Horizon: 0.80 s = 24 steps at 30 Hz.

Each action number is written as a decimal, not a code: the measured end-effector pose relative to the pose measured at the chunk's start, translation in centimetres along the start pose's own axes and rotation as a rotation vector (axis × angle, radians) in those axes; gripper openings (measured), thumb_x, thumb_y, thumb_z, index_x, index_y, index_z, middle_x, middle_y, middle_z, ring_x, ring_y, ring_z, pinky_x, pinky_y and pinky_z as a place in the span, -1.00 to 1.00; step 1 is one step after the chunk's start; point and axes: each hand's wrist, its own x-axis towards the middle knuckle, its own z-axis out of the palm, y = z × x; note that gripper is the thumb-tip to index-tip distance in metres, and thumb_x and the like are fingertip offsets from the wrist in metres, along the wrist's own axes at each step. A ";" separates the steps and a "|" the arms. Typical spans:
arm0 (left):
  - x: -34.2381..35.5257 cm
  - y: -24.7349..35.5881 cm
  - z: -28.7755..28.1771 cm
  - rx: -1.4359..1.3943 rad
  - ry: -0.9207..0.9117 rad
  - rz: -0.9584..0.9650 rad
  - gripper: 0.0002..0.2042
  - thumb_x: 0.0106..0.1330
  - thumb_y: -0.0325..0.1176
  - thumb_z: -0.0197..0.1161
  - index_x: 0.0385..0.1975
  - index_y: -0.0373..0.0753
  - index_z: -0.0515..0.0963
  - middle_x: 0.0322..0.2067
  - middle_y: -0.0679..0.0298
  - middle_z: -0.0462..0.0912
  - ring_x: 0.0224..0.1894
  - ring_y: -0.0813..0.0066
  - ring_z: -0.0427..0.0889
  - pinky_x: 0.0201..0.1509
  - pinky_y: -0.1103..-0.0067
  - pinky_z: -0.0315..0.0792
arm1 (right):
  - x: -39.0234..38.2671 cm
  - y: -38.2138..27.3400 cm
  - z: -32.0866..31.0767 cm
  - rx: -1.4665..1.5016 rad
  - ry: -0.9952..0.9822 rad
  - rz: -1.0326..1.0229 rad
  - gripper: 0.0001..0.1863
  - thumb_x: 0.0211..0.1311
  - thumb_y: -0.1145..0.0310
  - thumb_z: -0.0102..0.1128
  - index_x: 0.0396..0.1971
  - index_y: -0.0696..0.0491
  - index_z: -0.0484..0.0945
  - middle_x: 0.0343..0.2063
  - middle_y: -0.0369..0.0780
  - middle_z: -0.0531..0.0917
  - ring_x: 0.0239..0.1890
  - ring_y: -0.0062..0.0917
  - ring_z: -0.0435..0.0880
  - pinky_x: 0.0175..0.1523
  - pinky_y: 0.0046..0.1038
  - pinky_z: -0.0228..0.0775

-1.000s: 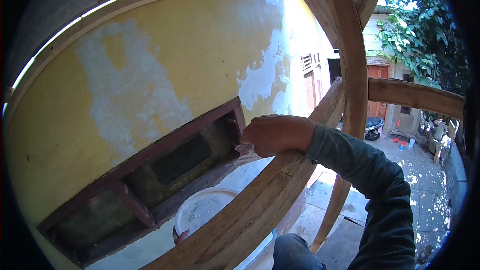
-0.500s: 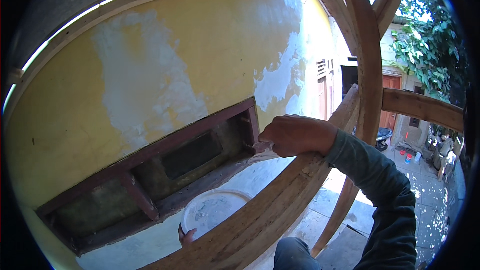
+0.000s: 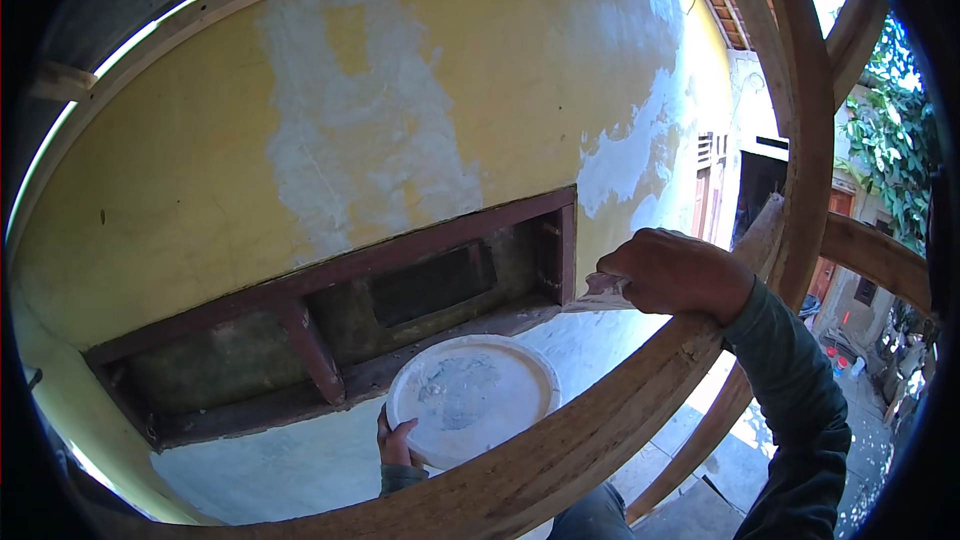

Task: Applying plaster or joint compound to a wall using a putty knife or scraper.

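My left hand [image 3: 396, 443] grips the left rim of a round white lid or shallow tray [image 3: 510, 390]. Grey smears of putty lie on its face. The lid is tilted in front of the wall, below the maroon window frame [image 3: 318, 365], and the wooden beam hides part of its lower edge. My right hand [image 3: 680, 272] is closed on a putty knife [image 3: 604, 288], whose blade points left toward the wall at the frame's lower right corner. The knife's handle is hidden in my fist, and my right wrist passes over the beam [image 3: 640, 365].
The yellow wall [image 3: 520, 90] carries pale patches of filler [image 3: 370, 120]. Wooden posts [image 3: 808, 120] and a crossbeam [image 3: 880, 250] stand on the right. Far below lies a tiled floor [image 3: 720, 455] with small red containers [image 3: 832, 352]. Leafy plants [image 3: 890, 140] hang at the far right.
The view has shifted, so the wall and beams sit differently. The lid has risen and shows more of its face above the beam. My right hand still holds the putty knife near the frame's corner.
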 end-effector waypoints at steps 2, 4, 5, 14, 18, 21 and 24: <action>-0.2 0.7 0.2 -0.042 -0.001 -0.010 -0.33 0.06 -0.60 0.20 0.30 -0.24 0.33 0.11 0.02 0.56 0.10 0.03 0.60 0.20 0.25 0.53 | 0.2 -0.1 0.0 -0.002 -0.031 0.020 -0.62 0.02 0.56 0.17 -0.08 0.22 0.66 -0.33 0.03 0.72 -0.25 -0.14 0.70 0.02 -0.20 0.55; -0.3 1.2 0.9 -0.068 -0.030 -0.021 -0.32 0.07 -0.59 0.19 0.31 -0.24 0.31 0.12 0.01 0.55 0.12 0.02 0.59 0.22 0.23 0.52 | -0.1 -0.1 -0.1 0.004 0.022 -0.003 -0.64 0.03 0.56 0.16 -0.11 0.22 0.66 -0.36 0.03 0.71 -0.28 -0.14 0.70 0.00 -0.19 0.54; -0.4 1.7 1.3 -0.071 -0.024 -0.021 -0.32 0.07 -0.59 0.19 0.31 -0.24 0.31 0.12 0.01 0.55 0.12 0.02 0.59 0.22 0.23 0.52 | 0.0 0.1 0.0 0.003 0.019 -0.008 -0.64 0.03 0.56 0.16 -0.11 0.22 0.66 -0.36 0.03 0.71 -0.28 -0.14 0.70 0.00 -0.19 0.54; -0.6 4.0 1.9 -0.010 -0.044 -0.008 -0.31 0.08 -0.58 0.21 0.33 -0.25 0.28 0.14 0.01 0.52 0.14 0.04 0.56 0.23 0.27 0.51 | -0.8 -0.5 -0.4 -0.043 0.182 0.047 -0.66 0.07 0.56 0.20 -0.09 0.19 0.62 -0.39 0.03 0.68 -0.26 -0.09 0.67 -0.03 -0.13 0.52; 0.1 5.0 2.2 -0.055 -0.087 0.027 -0.34 0.07 -0.57 0.23 0.30 -0.28 0.33 0.11 0.02 0.54 0.13 0.10 0.57 0.23 0.31 0.50 | -1.4 -0.9 -0.6 -0.092 0.369 0.064 -0.69 0.07 0.59 0.20 -0.12 0.14 0.61 -0.40 0.03 0.68 -0.28 -0.07 0.68 -0.07 -0.11 0.51; 1.2 6.1 2.4 -0.030 -0.118 0.024 -0.36 0.07 -0.57 0.23 0.28 -0.29 0.35 0.10 0.02 0.55 0.12 0.12 0.58 0.23 0.34 0.49 | -1.8 -1.1 -1.6 -0.035 0.469 0.107 -0.67 0.11 0.61 0.17 -0.08 0.12 0.60 -0.38 0.03 0.69 -0.28 -0.07 0.71 -0.14 -0.15 0.54; 2.8 6.7 1.6 0.015 -0.125 0.015 -0.35 0.06 -0.56 0.24 0.28 -0.30 0.36 0.10 0.02 0.56 0.11 0.14 0.59 0.23 0.36 0.49 | -2.4 -0.8 -1.2 0.077 0.674 0.105 -0.68 0.17 0.60 0.18 -0.05 0.11 0.60 -0.27 -0.01 0.73 -0.20 -0.10 0.74 -0.08 -0.24 0.57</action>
